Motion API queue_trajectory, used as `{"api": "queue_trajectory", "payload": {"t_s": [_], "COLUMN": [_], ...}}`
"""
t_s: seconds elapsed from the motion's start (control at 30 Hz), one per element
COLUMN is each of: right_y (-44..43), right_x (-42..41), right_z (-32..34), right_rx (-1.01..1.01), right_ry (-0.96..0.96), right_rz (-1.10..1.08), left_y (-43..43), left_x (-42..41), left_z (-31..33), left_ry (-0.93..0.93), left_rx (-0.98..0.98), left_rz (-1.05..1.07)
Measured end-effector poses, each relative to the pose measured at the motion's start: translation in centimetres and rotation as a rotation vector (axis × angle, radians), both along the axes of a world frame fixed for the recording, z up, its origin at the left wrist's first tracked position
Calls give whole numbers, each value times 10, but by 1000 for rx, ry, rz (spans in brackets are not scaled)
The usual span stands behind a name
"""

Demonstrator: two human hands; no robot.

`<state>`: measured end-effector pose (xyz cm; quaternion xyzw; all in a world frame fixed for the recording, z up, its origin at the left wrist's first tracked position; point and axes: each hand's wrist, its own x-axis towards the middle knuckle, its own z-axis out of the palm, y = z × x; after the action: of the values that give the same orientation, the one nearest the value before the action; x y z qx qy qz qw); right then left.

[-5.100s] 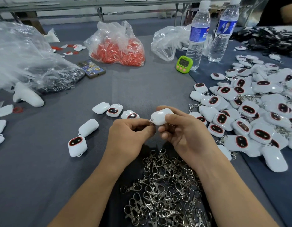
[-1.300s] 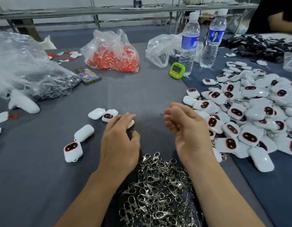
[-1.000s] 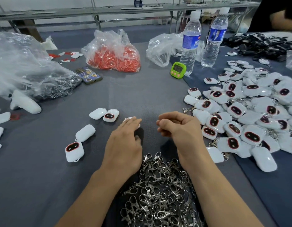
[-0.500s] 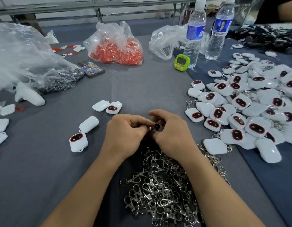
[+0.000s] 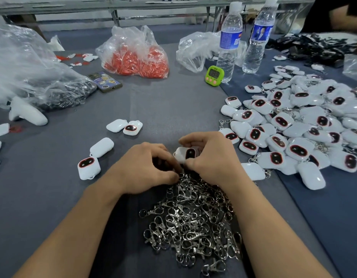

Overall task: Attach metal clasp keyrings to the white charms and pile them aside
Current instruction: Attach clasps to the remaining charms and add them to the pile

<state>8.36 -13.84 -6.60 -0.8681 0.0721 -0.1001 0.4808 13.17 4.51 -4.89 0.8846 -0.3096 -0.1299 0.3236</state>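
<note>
My right hand [image 5: 211,157] grips a white charm [image 5: 185,153] with a dark oval face, held just above the grey table. My left hand [image 5: 147,167] is closed, its fingertips pinching at the top edge of the heap of metal clasp keyrings [image 5: 191,217]; what they hold is hidden. A big pile of finished white charms [image 5: 297,125] with clasps covers the right side. Several loose charms lie to the left, among them one face-up [image 5: 88,167], one face-down [image 5: 102,146] and a pair [image 5: 125,126] farther back.
A bag of red parts [image 5: 137,57], a phone [image 5: 104,81], a green timer [image 5: 214,75] and two water bottles [image 5: 229,39] stand at the back. Clear plastic bags [image 5: 29,69] fill the far left. Another person's arm [image 5: 342,15] shows at top right.
My left hand picked a charm off the table and passed it to my right hand. Both hands then dropped toward the near edge of the clasp heap, the left one reaching into it.
</note>
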Motion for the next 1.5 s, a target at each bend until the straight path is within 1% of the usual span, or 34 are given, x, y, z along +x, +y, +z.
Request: {"api": "queue_trajectory", "payload": {"t_s": [0.07, 0.13, 0.23, 0.3, 0.4, 0.5, 0.57, 0.6, 0.67, 0.73, 0.83, 0.93, 1.07, 1.17, 1.23, 1.3, 1.37, 1.43, 1.5], "right_y": [1, 2, 1, 0, 0, 1, 3, 4, 8, 10, 11, 11, 12, 12, 11, 11, 11, 10, 10], "right_x": [-2, -3, 0, 3, 7, 10, 10, 9, 7, 2, -2, -1, 1, 3, 4, 2, 1, 0, -1], "right_z": [0, -1, -4, -4, -5, -3, 1, 3, 7, 8, 7, 4, 3, 1, 0, 0, 1, 1, 2], "right_rx": [-66, -108, -54, 53, 290, 530, 705, 759, 822, 850, 766, 678, 636, 555, 411, 262, 182, 178, 180], "right_ry": [-1, 9, 15, 37, 18, -36, -12, 3, 27, 41, 27, -6, -33, -54, -92, -133, -166, -183, -204], "right_rz": [-38, -45, -42, -44, -118, -197, -166, -138, -69, 2, 84, 85, 86, 7, -56, -66, -52, -42, -33], "left_y": [0, -2, -3, -4, -6, -8, -11, -13, -15, -17, -18, -20, -20, -20, -20, -20, -21, -21, -22], "left_x": [0, -1, -3, -3, -2, -1, 0, 0, 0, -2, -6, -7, -7, -8, -10, -14, -15, -15, -15], "left_z": [2, 0, -5, -9, -13, -14, -14, -14, -14, -13, -11, -11, -11, -14, -15, -15, -15, -16, -16], "left_ry": [27, 65, 88, 65, 20, 76, 142, 173, 225, 243, 264, 259, 198, 51, -113, -240, -309, -341, -323], "left_rx": [7, -24, -79, -102, -162, -359, -512, -579, -677, -702, -705, -732, -746, -670, -592, -523, -468, -434, -435], "left_rz": [-30, -4, 39, 74, 138, 288, 392, 432, 483, 492, 463, 464, 470, 470, 433, 390, 393, 411, 425]}}
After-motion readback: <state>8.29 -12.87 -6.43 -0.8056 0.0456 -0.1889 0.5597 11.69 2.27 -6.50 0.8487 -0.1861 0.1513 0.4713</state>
